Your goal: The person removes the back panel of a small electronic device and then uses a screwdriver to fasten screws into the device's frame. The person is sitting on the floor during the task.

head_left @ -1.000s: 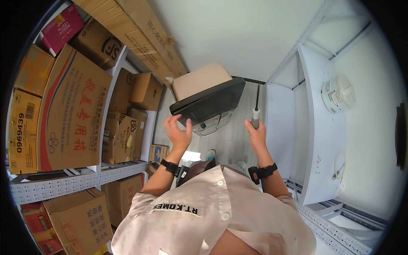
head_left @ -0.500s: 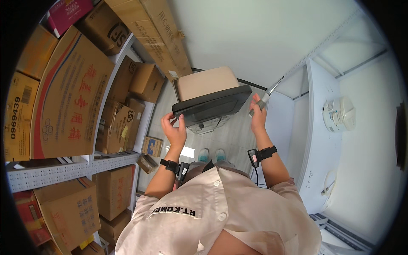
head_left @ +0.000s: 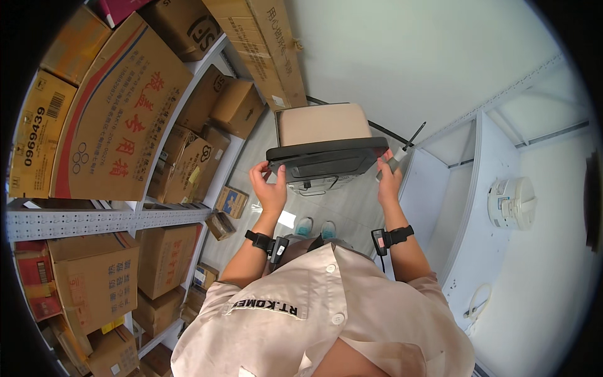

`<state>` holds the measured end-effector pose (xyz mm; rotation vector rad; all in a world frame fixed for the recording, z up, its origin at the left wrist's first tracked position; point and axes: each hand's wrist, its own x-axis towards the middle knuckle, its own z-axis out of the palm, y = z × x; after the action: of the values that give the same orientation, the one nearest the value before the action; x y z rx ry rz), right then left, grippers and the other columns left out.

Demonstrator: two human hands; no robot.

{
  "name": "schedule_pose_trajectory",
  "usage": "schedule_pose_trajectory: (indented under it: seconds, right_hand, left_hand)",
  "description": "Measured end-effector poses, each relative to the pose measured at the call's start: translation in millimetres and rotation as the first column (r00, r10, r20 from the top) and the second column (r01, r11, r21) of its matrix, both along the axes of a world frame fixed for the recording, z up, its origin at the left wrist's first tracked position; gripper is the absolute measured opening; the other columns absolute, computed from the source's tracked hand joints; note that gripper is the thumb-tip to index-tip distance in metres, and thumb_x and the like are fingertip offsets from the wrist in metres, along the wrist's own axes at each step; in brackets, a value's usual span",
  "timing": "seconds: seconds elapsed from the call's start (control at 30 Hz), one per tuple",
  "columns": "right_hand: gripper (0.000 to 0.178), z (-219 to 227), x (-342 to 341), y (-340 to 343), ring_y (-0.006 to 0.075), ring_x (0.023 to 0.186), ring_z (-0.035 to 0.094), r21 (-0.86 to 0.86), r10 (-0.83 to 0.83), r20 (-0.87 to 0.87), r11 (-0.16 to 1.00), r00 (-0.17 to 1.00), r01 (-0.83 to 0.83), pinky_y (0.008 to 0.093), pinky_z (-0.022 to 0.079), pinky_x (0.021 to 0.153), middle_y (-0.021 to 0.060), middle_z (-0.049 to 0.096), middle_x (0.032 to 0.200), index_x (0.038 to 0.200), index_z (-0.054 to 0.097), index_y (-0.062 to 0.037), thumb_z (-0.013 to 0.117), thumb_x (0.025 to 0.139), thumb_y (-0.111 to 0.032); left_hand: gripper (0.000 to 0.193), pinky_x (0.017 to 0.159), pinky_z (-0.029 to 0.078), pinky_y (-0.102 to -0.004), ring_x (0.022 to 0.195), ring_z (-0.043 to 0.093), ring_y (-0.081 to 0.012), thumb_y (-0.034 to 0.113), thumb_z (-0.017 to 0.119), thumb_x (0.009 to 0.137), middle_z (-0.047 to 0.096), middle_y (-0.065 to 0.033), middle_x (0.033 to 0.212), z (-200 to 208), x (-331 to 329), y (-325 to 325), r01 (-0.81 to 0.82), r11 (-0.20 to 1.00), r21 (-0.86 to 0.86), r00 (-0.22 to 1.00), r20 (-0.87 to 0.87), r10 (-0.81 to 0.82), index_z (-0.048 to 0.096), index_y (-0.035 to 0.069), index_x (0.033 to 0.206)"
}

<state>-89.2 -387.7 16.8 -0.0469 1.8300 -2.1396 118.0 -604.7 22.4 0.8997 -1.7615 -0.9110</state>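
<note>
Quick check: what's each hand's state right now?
Left hand: closed on the left edge of the black panel.
Right hand: closed, holding a screwdriver, at the panel's right end.

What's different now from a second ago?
The right hand moved in to the right end of the beige-and-black thing. The screwdriver, still in that hand, now leans rightward. The left hand stayed at the other end. The cardboard boxes and white bucket stayed put.

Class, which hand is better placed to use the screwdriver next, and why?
Probably the right hand: it holds the screwdriver, shaft pointing away from the person, while the left hand is at the black panel's left end.
</note>
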Motion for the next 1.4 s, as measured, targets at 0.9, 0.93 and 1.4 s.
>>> schedule_pose_trajectory:
  seconds: [0.9, 0.93, 1.4]
  right_hand:
    - [0.053, -6, -17, 20, 0.0218, 0.118, 0.055, 0.027, 0.104, -0.013, 0.994, 0.994, -0.104, 0.0324, 0.043, 0.099, 0.0168, 0.054, 0.132, 0.134, 0.046, 0.0081, 0.058, 0.085, -0.008]
    - [0.052, -7, -18, 19, 0.0208, 0.116, 0.056, 0.010, 0.087, 0.005, 0.996, 0.996, -0.087, 0.0321, 0.044, 0.098, 0.0150, 0.056, 0.128, 0.133, 0.048, 0.0082, 0.060, 0.084, -0.007]
    - [0.034, 3, -13, 20, 0.0145, 0.095, 0.061, 0.191, 0.071, -0.318, 0.982, 0.945, -0.009, 0.0295, 0.049, 0.085, 0.0071, 0.065, 0.105, 0.117, 0.061, -0.0012, 0.068, 0.084, -0.011]
  left_hand:
    - [0.017, 0.067, 0.051, -0.0325, 0.076, 0.066, -0.0284, 0.005, 0.071, 0.081, 0.068, -0.0143, 0.088, 64, 27, -50, 0.579, 0.813, 0.063, 0.729, 0.408, -0.550, 0.068, 0.000, 0.097]
    - [0.017, 0.067, 0.051, -0.0329, 0.076, 0.066, -0.0288, 0.005, 0.071, 0.081, 0.068, -0.0146, 0.087, 63, 28, -50, 0.583, 0.809, 0.068, 0.727, 0.401, -0.558, 0.068, 0.000, 0.097]
    - [0.012, 0.066, 0.051, -0.0336, 0.074, 0.066, -0.0292, 0.004, 0.069, 0.081, 0.067, -0.0149, 0.082, 66, 41, -47, 0.653, 0.738, 0.170, 0.629, 0.420, -0.654, 0.068, 0.001, 0.093]
